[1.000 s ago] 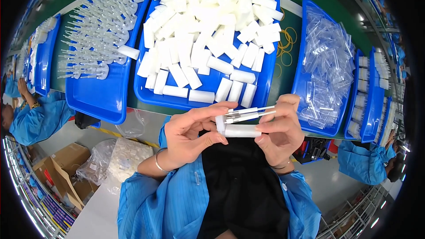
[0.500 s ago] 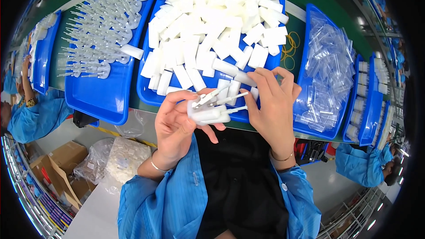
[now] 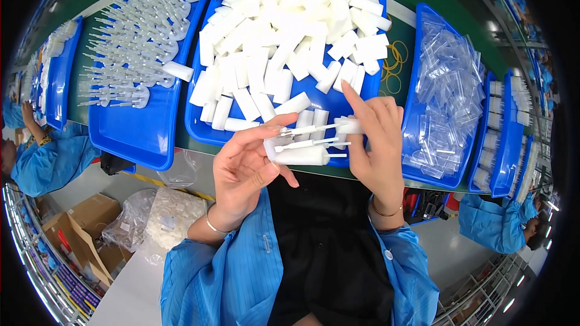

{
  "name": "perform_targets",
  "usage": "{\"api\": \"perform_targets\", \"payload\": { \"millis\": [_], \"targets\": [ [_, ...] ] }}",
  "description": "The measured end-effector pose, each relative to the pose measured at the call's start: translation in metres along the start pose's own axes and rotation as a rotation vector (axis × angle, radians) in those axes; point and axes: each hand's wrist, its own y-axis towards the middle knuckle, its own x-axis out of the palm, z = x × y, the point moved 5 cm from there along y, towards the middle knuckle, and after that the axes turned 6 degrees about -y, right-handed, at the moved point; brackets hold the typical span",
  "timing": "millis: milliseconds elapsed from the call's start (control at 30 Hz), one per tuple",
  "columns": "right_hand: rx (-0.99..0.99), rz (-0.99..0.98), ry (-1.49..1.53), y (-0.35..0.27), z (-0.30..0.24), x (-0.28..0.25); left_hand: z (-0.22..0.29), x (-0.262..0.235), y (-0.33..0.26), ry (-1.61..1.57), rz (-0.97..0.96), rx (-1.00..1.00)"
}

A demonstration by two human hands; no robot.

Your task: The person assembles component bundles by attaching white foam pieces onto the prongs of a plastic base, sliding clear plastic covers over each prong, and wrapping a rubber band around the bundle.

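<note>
Fingers of the left hand [image 3: 244,166] curl around a few small white tubes [image 3: 299,156], with the thumb on top and the other fingers underneath. Fingers of the right hand [image 3: 377,145] pinch the far end of one thin white stick [image 3: 314,128] that pokes out of a tube, and the pointer finger sticks up straight. Both hands are closed on the little bunch and hold it up in front of the person's chest, just above the near edge of the big blue tray [image 3: 205,133] full of white tubes. It looks like the person is fitting a thin stick part into a tube. The next move would need a steady push along the tube so the stick goes in straight and does not bend. On the left sits another blue tray [image 3: 130,139] with clear stick parts laid in rows. On the right, a third blue tray [image 3: 417,115] holds clear plastic pieces. Yellow rubber bands [image 3: 394,59] lie on the green table between trays.
</note>
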Motion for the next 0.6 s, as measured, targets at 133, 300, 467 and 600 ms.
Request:
{"api": "perform_targets", "payload": {
  "millis": [133,300,467,600],
  "targets": [
    [0.033,0.06,0.478,-0.011,0.005,-0.007,-0.001,0.001,0.0,0.01,-0.037,0.026],
    [0.213,0.014,0.916,-0.024,0.007,-0.01,-0.002,0.004,-0.001,0.067,-0.048,0.058],
    [0.134,-0.029,0.955,-0.03,0.014,-0.016,-0.002,0.005,-0.002,0.088,-0.053,0.062],
    [0.324,0.085,1.064,-0.039,0.012,-0.013,-0.003,0.006,-0.002,0.128,-0.081,0.063]
  ]
}}
